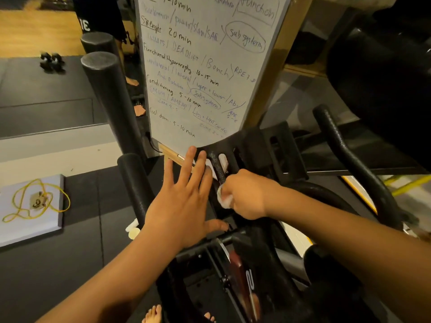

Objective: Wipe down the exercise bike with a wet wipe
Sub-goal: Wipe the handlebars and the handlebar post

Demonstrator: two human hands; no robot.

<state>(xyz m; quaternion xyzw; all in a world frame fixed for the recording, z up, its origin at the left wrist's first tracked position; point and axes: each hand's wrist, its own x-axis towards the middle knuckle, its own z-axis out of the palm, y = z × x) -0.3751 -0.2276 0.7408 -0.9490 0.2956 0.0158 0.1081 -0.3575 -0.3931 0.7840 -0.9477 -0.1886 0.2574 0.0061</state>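
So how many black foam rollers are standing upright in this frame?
2. One foam roller stands left of the whiteboard; a second roller stands just behind it. Others may be hidden behind the board.

Bike handlebar (218,166) rough matt black; whiteboard (210,73) smooth; floor mats (88,229) matt.

- The bare left forearm is entering from the lower left of the frame and reaching up toward the centre.
- The left hand (184,201) is lying flat and palm down, its fingers spread and straight, pointing toward the upper middle; the thumb is sticking out to the right, low in the centre.
- The bare right forearm is coming in from the right edge, angling up and left.
- The right hand (245,194) is curling into a closed fist just right of centre, knuckles up, wrist fairly straight, sitting right beside the left fingertips.
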